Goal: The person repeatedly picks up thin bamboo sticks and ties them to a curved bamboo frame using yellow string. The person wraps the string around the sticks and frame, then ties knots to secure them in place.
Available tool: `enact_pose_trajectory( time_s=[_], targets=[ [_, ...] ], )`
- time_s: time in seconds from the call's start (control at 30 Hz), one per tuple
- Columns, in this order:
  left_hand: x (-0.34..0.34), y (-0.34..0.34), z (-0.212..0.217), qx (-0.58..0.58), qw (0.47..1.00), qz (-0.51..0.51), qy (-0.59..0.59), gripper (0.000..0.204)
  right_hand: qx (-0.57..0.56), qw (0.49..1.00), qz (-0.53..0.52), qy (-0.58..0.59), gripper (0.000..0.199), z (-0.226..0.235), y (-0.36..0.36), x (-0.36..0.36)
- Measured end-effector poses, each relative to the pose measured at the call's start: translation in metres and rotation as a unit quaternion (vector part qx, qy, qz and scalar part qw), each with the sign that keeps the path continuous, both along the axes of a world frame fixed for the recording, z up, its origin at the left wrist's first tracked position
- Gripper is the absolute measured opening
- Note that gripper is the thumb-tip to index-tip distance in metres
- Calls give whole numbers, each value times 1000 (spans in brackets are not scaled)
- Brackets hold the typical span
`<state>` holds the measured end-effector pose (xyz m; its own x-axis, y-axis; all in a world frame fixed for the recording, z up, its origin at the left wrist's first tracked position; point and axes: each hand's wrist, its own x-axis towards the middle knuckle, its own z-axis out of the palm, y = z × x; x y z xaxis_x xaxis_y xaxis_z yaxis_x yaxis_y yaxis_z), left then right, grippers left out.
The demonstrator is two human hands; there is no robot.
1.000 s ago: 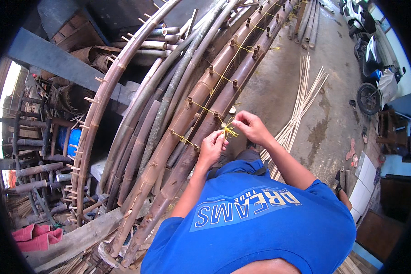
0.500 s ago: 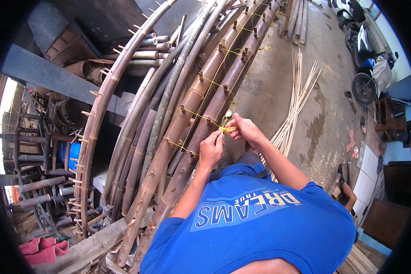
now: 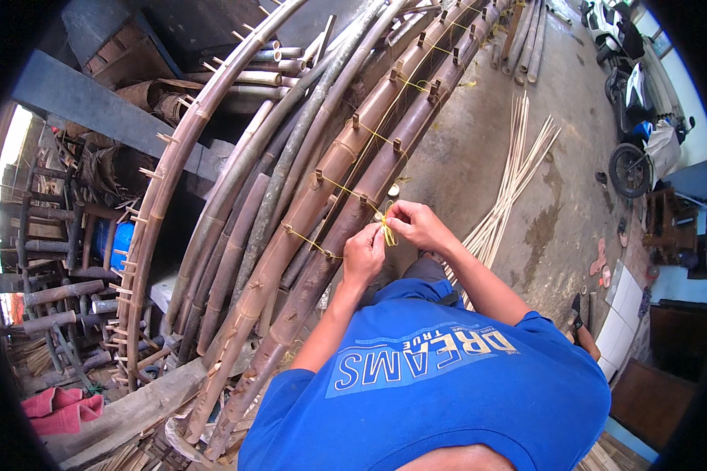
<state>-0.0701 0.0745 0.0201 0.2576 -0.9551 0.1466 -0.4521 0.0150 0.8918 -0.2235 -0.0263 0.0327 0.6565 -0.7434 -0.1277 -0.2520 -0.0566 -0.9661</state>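
Observation:
Both hands meet beside the nearer edge of a brown bamboo pole [image 3: 353, 228] fitted with short pegs. A small looped bundle of yellow string [image 3: 388, 228] lies between my fingertips. My left hand [image 3: 364, 257] pinches it from the left, thumb and fingers pressed together. From the right, my right hand [image 3: 419, 227] pinches the same string. More yellow string runs from peg to peg, linking this pole with a second pegged bamboo pole [image 3: 291, 231] alongside it. My fingers hide part of the bundle.
Further left stand more bamboo poles [image 3: 284, 149] and a curved bamboo piece with thin pegs [image 3: 159, 184]. Thin pale bamboo strips [image 3: 501, 196] lie on the concrete floor to the right. A motorbike [image 3: 632, 149] is at the far right; a red cloth [image 3: 63, 410] lies lower left.
The yellow bundle between my fingers now hangs in downward loops, where before it stretched sideways toward my right hand. My right hand has shifted slightly. The whole view has tilted a little.

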Motion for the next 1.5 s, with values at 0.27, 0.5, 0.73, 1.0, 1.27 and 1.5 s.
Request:
enact_pose_trajectory(
  time_s=[0.27,0.5,0.73,1.0,1.27,1.5],
  targets=[
    [9,-10,-30,89,944,-40,316,23,-6,994,74,-75,27,-11,13,-1],
    [7,-5,-37,101,918,-7,384,23,219,969,59,-103,24,12,46,-30],
    [4,-14,-37,39,950,92,295,25,356,904,117,-207,27,62,64,-52],
    [13,8,-22,151,934,-31,322,21,178,877,24,-446,18,147,29,-122],
    [-19,10,133,139,894,-419,83,20,185,969,-110,-124,13,49,13,-107],
    [-45,4,106,165,885,-434,6,26,288,953,-74,-62,22,-15,8,-39]
  ],
)
